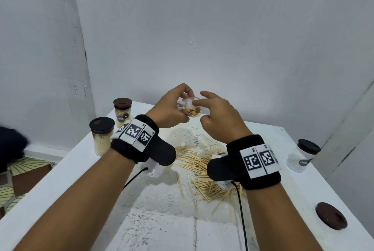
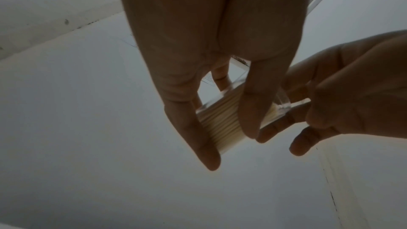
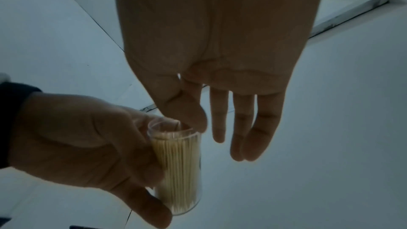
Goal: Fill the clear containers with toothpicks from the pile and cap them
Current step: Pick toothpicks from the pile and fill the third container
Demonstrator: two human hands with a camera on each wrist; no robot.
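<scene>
My left hand [image 1: 174,106] grips a clear container [image 1: 192,110], partly filled with toothpicks, raised above the table and tilted with its uncapped mouth toward me. In the left wrist view its fingers [image 2: 251,111] wrap the container [image 2: 220,128]. My right hand [image 1: 204,109] is at the mouth with its fingers mostly straight. In the right wrist view the thumb [image 3: 193,116] touches the container's [image 3: 178,163] rim and the other fingers hang beside it. The toothpick pile [image 1: 198,167] lies on the table below both hands.
Two capped containers full of toothpicks [image 1: 122,113] [image 1: 101,139] stand at the table's left edge. A capped container [image 1: 303,155] stands at the right edge, with a loose brown cap [image 1: 330,218] nearer me. White walls close in behind the table [image 1: 60,179].
</scene>
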